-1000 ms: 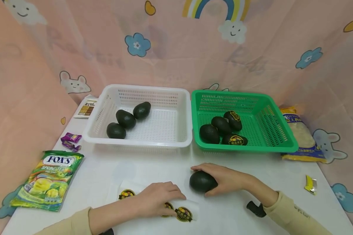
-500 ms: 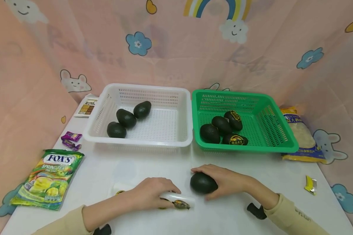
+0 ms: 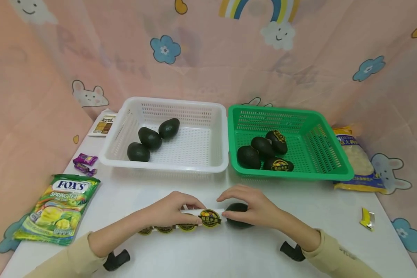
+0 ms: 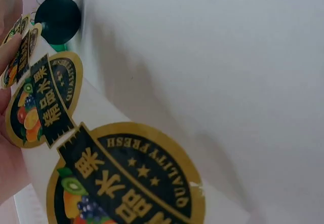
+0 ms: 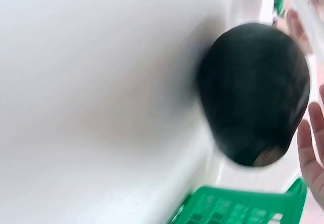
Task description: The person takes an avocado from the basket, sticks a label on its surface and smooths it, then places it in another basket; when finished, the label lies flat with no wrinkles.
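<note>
My left hand [image 3: 173,210] pinches a white strip of round black-and-gold fruit stickers [image 3: 210,218], raised in front of the baskets. In the left wrist view the stickers [image 4: 48,105] run along the strip toward the fingers. A dark green avocado [image 3: 239,218] lies on the table just past the strip's right end. My right hand [image 3: 253,204] hovers over it, thumb and index finger spread apart near the strip's end. In the right wrist view, the fingers [image 5: 310,148] stand apart from the avocado [image 5: 255,95].
A white basket [image 3: 163,168] with three avocados and a green basket [image 3: 292,175] with several more, some stickered, stand side by side behind. A FOX'S candy bag [image 3: 59,210] and purple candies [image 3: 85,162] lie left; a yellow-ended packet [image 3: 367,218] lies right.
My left hand has lifted the sticker strip from the table and brought it up toward the avocado. My right hand has let go of the avocado and shifted slightly left above it.
</note>
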{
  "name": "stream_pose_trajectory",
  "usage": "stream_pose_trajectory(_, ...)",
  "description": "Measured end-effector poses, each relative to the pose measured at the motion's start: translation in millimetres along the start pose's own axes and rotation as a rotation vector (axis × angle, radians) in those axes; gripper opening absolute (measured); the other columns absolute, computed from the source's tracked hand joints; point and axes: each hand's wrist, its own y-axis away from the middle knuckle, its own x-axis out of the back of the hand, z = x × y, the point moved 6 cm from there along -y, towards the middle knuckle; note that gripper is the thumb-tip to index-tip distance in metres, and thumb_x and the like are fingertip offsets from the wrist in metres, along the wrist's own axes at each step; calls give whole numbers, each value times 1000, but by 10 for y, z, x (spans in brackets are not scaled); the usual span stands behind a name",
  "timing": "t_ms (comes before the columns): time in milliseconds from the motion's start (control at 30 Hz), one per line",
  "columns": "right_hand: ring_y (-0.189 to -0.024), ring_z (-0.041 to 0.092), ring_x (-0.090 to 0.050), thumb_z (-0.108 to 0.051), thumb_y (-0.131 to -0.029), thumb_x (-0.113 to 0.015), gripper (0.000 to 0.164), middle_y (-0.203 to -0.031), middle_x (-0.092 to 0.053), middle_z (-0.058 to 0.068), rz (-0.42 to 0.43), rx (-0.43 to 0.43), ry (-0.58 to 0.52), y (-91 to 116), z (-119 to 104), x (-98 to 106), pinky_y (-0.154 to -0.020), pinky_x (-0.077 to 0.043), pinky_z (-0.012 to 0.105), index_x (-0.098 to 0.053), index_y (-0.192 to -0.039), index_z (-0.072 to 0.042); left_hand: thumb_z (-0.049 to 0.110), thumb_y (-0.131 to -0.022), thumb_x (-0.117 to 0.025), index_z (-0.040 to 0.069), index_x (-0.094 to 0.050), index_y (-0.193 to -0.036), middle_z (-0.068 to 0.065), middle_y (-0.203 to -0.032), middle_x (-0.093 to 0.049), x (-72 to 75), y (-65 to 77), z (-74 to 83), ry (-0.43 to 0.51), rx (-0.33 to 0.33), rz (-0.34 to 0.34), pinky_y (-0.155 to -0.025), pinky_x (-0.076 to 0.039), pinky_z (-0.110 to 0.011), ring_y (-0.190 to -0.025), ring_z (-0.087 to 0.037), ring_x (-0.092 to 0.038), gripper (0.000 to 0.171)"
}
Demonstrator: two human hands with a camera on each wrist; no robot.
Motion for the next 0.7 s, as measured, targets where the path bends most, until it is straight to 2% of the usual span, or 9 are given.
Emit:
stream_pose_trajectory(133,-104,6,-58,-21,-84,-79,25,-108,-66,-13,40,16,9,-92,-56,-28,-87,-50,27,-70,-108,-23,41,-88,-71,30,-73,-109,22,-99,-67,45,-37,2,20,8,-7,-80,-48,-30,-94,-7,-58,23)
stream_pose_trajectory(267,-101,7,-58,-16,-83,-80,19,-104,-68,-10,56,32,8,-136,-60,-60,-84,-50,28,-71,-98,-23,41,-89,-70,29,-74,-107,21,-97,-68,59,-55,-8,44,20,-27,-79,-48,-29,-92,-5,-59,22)
stream_pose_trajectory(433,-97,10,-59,-10,-83,-78,18,-99,-69,-8,89,26,-57,-153,-74,-75,-82,-50,30,-70,-94,-22,41,-89,-71,30,-74,-107,19,-93,-68,78,-49,-40,72,53,-67,-74,-50,-27,-87,-6,-59,22)
stream_pose_trajectory(567,-93,11,-60,-12,-86,-76,15,-94,-70,-6,112,-134,-174,-129,-10,-81,-83,-51,33,-71,-95,-23,41,-87,-72,29,-74,-109,18,-94,-68,110,-31,-75,55,77,-89,-73,-49,-27,-85,-5,-59,24)
stream_pose_trajectory(700,-89,13,-63,-14,-89,-73,7,-92,-70,-2,124,-352,-309,-80,101,-64,-89,-49,36,-71,-94,-19,35,-87,-74,19,-73,-112,12,-100,-70,130,-6,-125,4,76,-113,-78,-50,-27,-88,-5,-61,30)
